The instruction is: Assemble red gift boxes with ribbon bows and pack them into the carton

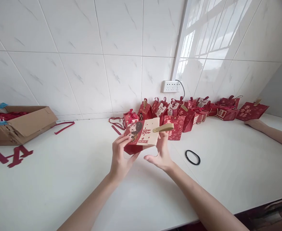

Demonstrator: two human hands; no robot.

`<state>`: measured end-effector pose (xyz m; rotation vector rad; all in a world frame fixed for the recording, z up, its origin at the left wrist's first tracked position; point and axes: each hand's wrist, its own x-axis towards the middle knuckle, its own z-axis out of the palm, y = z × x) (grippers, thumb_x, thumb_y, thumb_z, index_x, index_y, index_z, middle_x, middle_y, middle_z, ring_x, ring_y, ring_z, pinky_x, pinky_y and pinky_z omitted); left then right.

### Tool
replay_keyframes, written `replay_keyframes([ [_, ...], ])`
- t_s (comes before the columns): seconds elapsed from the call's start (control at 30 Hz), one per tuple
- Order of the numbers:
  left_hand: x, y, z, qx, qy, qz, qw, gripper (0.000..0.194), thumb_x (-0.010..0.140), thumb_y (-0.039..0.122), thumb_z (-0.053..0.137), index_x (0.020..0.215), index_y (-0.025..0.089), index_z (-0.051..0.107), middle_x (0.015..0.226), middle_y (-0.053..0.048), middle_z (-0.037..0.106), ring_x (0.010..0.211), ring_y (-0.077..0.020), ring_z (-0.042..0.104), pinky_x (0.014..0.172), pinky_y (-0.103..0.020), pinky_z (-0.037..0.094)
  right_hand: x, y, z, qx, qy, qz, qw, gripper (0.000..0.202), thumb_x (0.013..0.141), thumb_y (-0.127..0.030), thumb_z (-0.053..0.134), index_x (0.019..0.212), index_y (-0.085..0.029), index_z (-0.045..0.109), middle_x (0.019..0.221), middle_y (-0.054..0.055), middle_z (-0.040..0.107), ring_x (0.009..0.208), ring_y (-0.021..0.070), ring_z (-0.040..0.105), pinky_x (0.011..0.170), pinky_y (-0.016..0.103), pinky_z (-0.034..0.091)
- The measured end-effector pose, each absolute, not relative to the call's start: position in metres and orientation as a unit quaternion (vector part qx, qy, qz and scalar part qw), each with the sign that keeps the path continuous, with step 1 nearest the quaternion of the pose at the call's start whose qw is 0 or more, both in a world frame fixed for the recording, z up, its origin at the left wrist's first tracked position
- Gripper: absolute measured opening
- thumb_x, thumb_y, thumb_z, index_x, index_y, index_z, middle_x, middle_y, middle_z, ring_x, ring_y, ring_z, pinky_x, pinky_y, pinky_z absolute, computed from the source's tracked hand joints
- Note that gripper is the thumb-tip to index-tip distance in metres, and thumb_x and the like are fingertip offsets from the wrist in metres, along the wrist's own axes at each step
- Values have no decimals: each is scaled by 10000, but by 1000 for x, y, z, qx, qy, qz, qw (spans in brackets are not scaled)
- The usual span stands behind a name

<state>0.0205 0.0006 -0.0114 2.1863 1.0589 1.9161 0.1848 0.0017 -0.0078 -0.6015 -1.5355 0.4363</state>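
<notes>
Closest to me, in the middle of the frame, a red-and-cream gift box (141, 135) is lifted over the white worktop (66, 179), tilted so its printed face looks up. The left hand (120, 157) pinches its left end, fingers on the picture, thumb below. I'd say that hand bears most of the weight, so a hard squeeze there could dent the card, and a lax one could let the box swing down.

The right hand (163, 154) is spread, thumb well away from the fingers, which pass behind the gold strap (164, 127); I cannot tell whether their tips press on the card. If they pull on the strap while the other end is pinched, the top could crease or tear loose.

Right of the wrists lies a black elastic band (199, 159), where a moving forearm might drag it along.

Just beyond the held box, a red patterned box (176, 126) stands close behind the right hand; a knuckle pushing outward could tip it into the crowd of red boxes by the wall.

Toward the right edge, another person's hand (252, 123) rests by the foot of a red box with a gold tab (252, 111). A bump there could topple it, since it leans already.
</notes>
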Motion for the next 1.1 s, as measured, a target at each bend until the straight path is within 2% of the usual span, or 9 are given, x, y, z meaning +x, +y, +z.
replay_keyframes([
  [0.1,17,2,-14,787,259,550,-107,476,777,347,660,1202,223,486,1135,-94,596,1140,-263,526,944,-428,449,183,0,-6,-309,-623,240,677,470,774,-478,621,1117,-252,392,1088,84,540,987,220,570,824,384,503],
  [0.23,10,2,-11,791,260,547,-87,315,879,345,447,1155,204,503,1024,-83,620,955,-218,583,854,-393,457,192,2,-1,-352,-590,309,658,208,814,-411,532,857,-209,549,836,29,616,777,192,583,706,327,498],
  [0.3,9,1,-8,731,328,598,-35,313,857,343,485,1136,204,507,1052,-88,589,969,-214,567,842,-375,463,194,1,1,-345,-604,370,616,177,781,-375,546,772,-199,567,754,11,618,709,183,577,641,305,485],
  [0.43,11,-1,4,640,391,642,160,531,763,421,625,1221,224,442,1209,-96,536,1016,-203,574,801,-324,500,189,-5,5,-289,-622,495,533,151,721,-332,580,791,-203,614,782,8,662,744,203,611,631,305,489],
  [0.53,12,-4,14,613,406,620,275,422,732,432,661,1062,193,555,1066,-71,631,869,-177,626,676,-262,511,186,-5,5,-269,-629,528,504,168,692,-306,604,818,-202,643,823,10,685,784,213,629,659,313,496],
  [0.67,13,-9,20,623,422,586,301,248,741,410,650,786,169,613,692,-6,655,607,-128,597,534,-214,464,193,-1,3,-265,-626,523,514,202,748,-319,538,859,-201,660,864,23,691,821,223,636,703,332,498],
  [0.8,16,-14,19,659,408,579,252,160,743,342,648,749,183,628,682,5,663,623,-129,611,579,-218,484,198,-4,10,-275,-633,413,594,237,811,-384,543,954,-220,640,973,41,660,944,215,607,826,345,474],
  [0.97,19,-14,16,659,404,572,275,161,743,336,642,777,179,635,712,-14,682,650,-144,633,600,-230,508,189,-14,17,-345,-666,322,578,170,780,-372,646,841,-213,634,804,14,643,739,154,596,671,273,481],
  [1.1,22,-14,16,647,408,572,298,226,741,352,646,878,172,660,786,-38,702,687,-159,647,610,-240,517,181,-15,16,-385,-651,303,579,203,738,-377,669,829,-199,635,805,22,651,722,156,597,622,260,483],
])
